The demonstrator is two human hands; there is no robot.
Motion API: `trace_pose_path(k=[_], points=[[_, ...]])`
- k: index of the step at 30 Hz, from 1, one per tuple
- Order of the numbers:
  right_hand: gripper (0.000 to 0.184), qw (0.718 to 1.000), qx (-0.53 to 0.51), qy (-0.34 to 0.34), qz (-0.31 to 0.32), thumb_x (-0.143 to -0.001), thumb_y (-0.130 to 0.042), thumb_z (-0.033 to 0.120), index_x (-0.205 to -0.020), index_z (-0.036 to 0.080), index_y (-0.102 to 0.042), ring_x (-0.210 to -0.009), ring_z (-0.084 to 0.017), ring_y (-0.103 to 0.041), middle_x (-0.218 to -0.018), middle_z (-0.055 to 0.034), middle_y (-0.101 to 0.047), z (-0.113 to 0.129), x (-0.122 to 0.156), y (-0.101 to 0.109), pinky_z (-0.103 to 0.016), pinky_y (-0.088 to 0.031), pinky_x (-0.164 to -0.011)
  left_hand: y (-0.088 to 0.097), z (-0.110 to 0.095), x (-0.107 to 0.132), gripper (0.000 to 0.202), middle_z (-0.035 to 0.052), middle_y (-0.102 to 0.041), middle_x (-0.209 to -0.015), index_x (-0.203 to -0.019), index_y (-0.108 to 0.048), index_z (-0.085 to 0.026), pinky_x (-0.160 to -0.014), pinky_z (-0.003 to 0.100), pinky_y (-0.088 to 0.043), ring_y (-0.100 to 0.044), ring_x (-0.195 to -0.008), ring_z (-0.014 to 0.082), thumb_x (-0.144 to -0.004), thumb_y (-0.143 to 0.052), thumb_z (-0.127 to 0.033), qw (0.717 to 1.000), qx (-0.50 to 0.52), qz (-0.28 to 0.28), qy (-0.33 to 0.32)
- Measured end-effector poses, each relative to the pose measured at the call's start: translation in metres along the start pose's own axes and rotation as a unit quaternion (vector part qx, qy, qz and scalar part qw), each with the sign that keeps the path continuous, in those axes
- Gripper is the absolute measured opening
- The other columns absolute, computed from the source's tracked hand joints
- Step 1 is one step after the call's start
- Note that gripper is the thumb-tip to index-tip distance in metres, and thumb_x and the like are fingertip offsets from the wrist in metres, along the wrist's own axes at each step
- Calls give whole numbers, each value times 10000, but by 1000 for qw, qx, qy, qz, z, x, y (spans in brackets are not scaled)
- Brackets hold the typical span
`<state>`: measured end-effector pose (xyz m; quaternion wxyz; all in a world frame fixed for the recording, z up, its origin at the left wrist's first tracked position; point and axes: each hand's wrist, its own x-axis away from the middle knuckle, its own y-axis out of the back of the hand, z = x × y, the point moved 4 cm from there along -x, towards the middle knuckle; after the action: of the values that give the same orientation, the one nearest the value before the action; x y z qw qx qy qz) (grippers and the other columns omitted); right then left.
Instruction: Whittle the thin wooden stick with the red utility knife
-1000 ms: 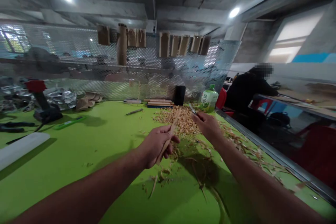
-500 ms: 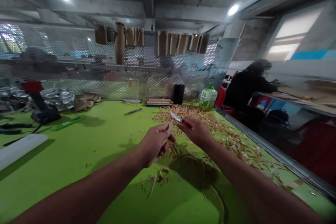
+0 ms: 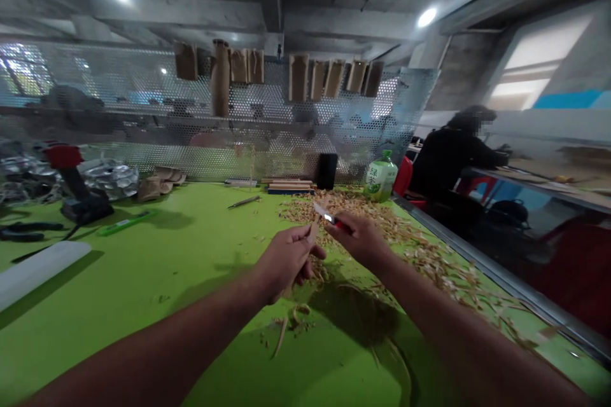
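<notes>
My left hand [image 3: 286, 265] is shut around a thin pale wooden stick [image 3: 312, 232], whose upper end pokes out above the fingers. My right hand [image 3: 356, 240] grips a red-handled craft knife [image 3: 330, 220], its bright blade pointing left just above the stick's end. Whether blade and wood touch is hard to tell. Beneath both hands, a scatter of curled wood shavings [image 3: 329, 206] spreads over the green work mat [image 3: 143, 280], thickest toward the back and along the right edge.
A green-labelled drink bottle [image 3: 381, 178] and a black box [image 3: 327, 171] stand at the back, before a perforated metal screen [image 3: 143, 146] hung with paper bags. A red-topped tool [image 3: 62, 156] and foil sit left. A seated person in black [image 3: 453, 152] works beyond the metal table edge [image 3: 501, 286].
My right hand has moved left, closer to the stick, turning the knife so its red handle and blade show. The stick now stands shorter above my left fingers.
</notes>
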<state>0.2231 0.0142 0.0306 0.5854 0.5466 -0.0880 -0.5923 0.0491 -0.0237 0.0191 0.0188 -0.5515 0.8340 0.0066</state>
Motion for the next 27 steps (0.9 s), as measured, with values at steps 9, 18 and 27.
trace_pose_path(k=[9, 18, 27], points=[[346, 999, 17, -3, 36, -880, -516, 464, -666, 193, -497, -560, -109, -427, -607, 27, -485, 5, 3, -5, -240, -255, -533, 0, -16, 9, 258, -60, -464, -474, -793, -577, -146, -376, 166, -289, -345, -354, 48, -935, -424, -297, 998, -44, -42, 35], [420, 985, 27, -144, -91, -846, -462, 515, -567, 205, -418, -506, -117, -366, -519, 31, -397, -63, -13, 26, -257, -228, -492, -11, -10, 15, 235, 31, -658, -793, -1042, -621, -138, -380, 173, -353, -417, -404, 35, -924, -466, -272, 998, -9, 62, 20], [349, 1000, -4, -3, 5, -880, -503, 458, -651, 197, -467, -555, -110, -415, -588, 32, -451, -5, 0, 3, -240, -275, -531, -2, -10, 4, 195, 26, -645, -763, -887, -599, -145, -383, 185, -351, -463, -413, 55, -906, -450, -269, 999, -5, -12, 32]])
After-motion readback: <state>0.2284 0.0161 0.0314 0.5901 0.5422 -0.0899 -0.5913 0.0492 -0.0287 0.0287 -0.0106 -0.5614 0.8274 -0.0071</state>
